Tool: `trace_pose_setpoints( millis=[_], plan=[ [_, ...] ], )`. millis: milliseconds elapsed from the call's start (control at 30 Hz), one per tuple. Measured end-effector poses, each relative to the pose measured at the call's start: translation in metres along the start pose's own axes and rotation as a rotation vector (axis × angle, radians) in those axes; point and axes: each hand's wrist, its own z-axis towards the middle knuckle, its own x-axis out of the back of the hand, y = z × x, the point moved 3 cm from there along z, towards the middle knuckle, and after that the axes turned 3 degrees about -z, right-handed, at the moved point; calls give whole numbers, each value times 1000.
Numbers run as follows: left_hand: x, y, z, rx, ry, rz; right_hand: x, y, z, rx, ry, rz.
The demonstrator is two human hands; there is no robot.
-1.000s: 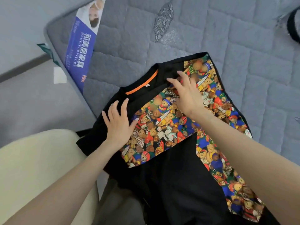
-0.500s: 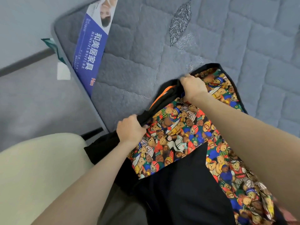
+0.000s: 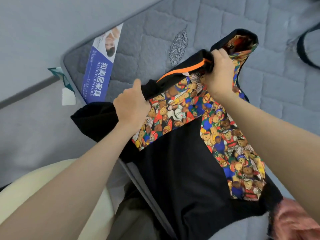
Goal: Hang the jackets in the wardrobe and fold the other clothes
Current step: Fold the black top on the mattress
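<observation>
Centre of the frame: a black garment (image 3: 183,170) with a teddy-bear print panel (image 3: 174,108) and an orange neckline trim (image 3: 181,71), partly lifted off a grey quilted mattress (image 3: 277,94). Left hand (image 3: 131,108), at mid-left of the frame, clenched on the black shoulder fabric beside the collar, thumb up along the edge. Right hand (image 3: 220,70), in the upper centre-right, closed tight around the bunched collar end where the orange trim disappears into the fist. Neckline stretched taut between the two hands, slanting up toward the upper right. Beyond the right hand, an open armhole or sleeve end (image 3: 240,40) with black edging and printed lining, raised above the mattress. At mid-left, a black sleeve (image 3: 93,120) hanging past the mattress edge, under the left wrist. Lower body of the garment draped down over the mattress edge toward the bottom centre of the frame, plain black in the middle, bear print running down its right side. Upper left: a blue and white label (image 3: 97,80) with Chinese characters lying on the mattress corner, grey floor (image 3: 31,118) beside it. Lower left: a cream-coloured surface (image 3: 15,193), identity unclear. Lower right corner: a pink fuzzy item (image 3: 294,222), blurred, touching the garment's hem. Upper right edge: a dark curved object (image 3: 303,49), only partly visible
</observation>
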Motion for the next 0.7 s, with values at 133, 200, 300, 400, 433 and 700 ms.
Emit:
trace_pose_setpoints(
  millis=[133,200,300,400,433,700],
  plan=[
    [6,22,-31,-135,21,-2,21,25,-38,-80,48,47],
    [1,31,-62,-179,7,9,29,44,-70,-91,-12,2],
    [-16,43,-116,-254,-51,44,40,73,-129,-118,-107,-24],
    [-42,55,-167,-297,-251,141,46,103,-189,-171,-189,-77],
    [-51,59,-183,-307,-313,154,47,113,-206,-198,-217,-111],
    [-96,66,-260,-264,-745,44,44,146,-284,-406,-561,-357]
  ],
)
